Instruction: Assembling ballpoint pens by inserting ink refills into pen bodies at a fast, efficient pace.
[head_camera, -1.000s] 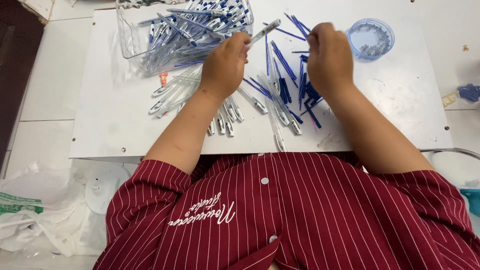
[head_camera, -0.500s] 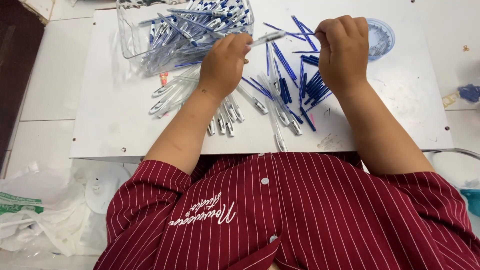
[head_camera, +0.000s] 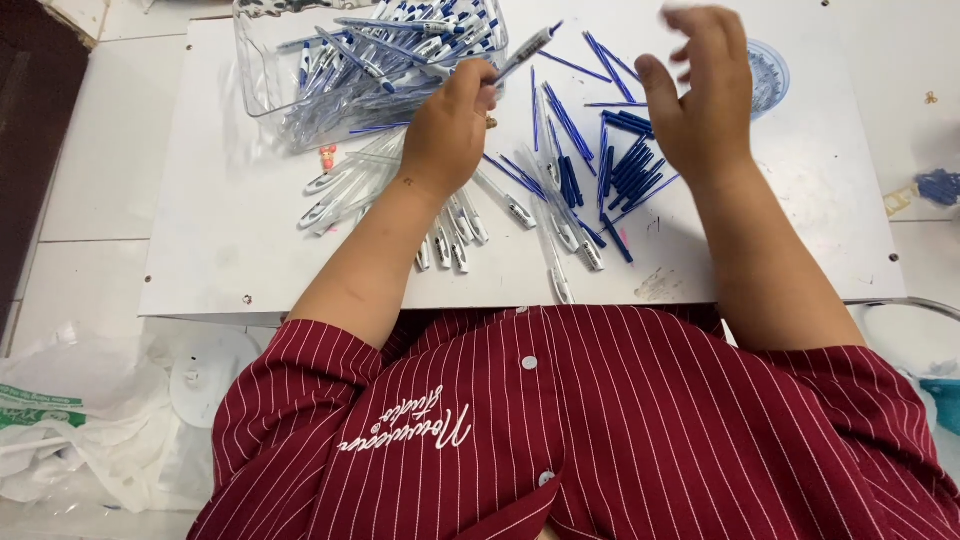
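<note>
Pen barrel first: we see 1 slim, clear-and-white tube with a dark tip, tilted up and to the right, pinched between the thumb and fingers of the left hand above the far part of the white board. The right hand hovers just to its right with fingers loosely spread and curled, holding nothing that we can make out; its fingertips are blurred.

Under and between the 2 hands lie loose blue refills, thin and dark blue, some bundled side by side, others scattered at angles; we count more than 10 but cannot give an exact number. Nearer the body, clear pen bodies with white ends lie on the board, about 10 of them, partly hidden by the left forearm. To the left of that hand sits 1 clear plastic tray heaped with assembled pens, too many and too tangled to count. Behind the right hand, 1 round blue-tinted cup is mostly covered by the fingers. Off the board at lower left lies 1 crumpled white plastic bag. A striped dark-red shirt fills the bottom of the view.
</note>
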